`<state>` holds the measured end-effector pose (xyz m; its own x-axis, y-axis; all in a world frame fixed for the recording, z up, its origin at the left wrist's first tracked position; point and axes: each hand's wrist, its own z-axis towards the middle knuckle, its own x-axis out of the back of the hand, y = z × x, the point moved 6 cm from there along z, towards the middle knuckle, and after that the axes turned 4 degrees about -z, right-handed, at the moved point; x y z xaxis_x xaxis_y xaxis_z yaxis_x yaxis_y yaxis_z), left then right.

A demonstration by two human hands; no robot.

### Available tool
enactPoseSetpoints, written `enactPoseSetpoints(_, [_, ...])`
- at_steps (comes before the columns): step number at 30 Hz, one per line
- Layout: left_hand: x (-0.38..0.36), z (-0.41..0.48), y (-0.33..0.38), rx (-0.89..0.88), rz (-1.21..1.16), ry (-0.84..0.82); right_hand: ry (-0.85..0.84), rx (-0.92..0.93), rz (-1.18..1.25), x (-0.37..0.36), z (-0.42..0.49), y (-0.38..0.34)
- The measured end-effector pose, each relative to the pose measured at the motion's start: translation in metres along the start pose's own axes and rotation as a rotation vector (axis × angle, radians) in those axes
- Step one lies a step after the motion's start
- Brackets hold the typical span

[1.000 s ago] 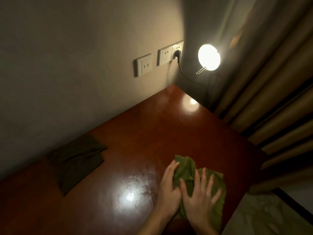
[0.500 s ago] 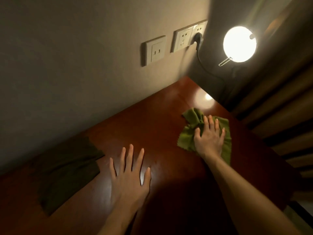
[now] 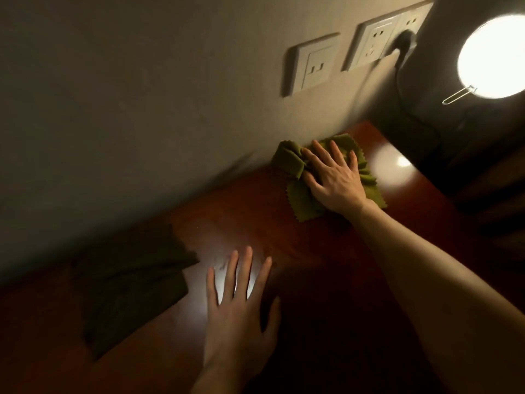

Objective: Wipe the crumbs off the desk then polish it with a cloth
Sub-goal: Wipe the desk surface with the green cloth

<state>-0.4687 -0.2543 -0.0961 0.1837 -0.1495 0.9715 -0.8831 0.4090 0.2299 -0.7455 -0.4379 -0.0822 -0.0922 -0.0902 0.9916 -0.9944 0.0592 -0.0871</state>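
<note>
The right hand is reaching far across the desk, and it is pressing the green cloth flat against the wood. The fingers are lying straight and spread, not curled, so the palm is doing the pushing. That looks like a wiping hold, made to spread pressure over a wide patch. The cloth is bunching up just beyond the thumb and fingertips, right where the desk is meeting the wall, and its zigzag edge is trailing out below the heel of the hand.

The left hand is resting palm-down on bare wood, fingers straight and fanned, holding nothing. It seems to be bracing the body for that long reach. A glare patch is shining under and between those fingers, so the surface there is looking glossy. Whether any crumbs are lying around is too dim to tell.

Off to the left of the left fingers, a dark cloth is sitting folded and untouched, perhaps waiting for the polishing.

Above the right fingertips, the wall sockets are showing, one with a black plug in it. Its cord is running down toward the round lamp glowing beyond the fingers.

No brand, label or readable writing is showing anywhere.
</note>
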Motion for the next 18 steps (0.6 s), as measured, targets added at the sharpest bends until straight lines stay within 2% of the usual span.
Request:
enactPoseSetpoints(4, [0.006,-0.001,0.004,0.031,-0.022,-0.041,0.026,0.04,0.004,-0.009,-0.055,-0.037])
enactPoseSetpoints(10, [0.011,-0.004,0.005,0.025,-0.094,0.0,0.067,-0.06,0.023,-0.024,-0.159,-0.073])
enactPoseSetpoints(15, [0.017,-0.008,0.006,0.046,-0.142,0.033,0.119,-0.276,0.043,-0.032,-0.271,-0.09])
enactPoseSetpoints(18, [0.033,0.007,-0.001,0.03,-0.117,0.048,0.131,-0.529,0.091,-0.039,-0.327,-0.082])
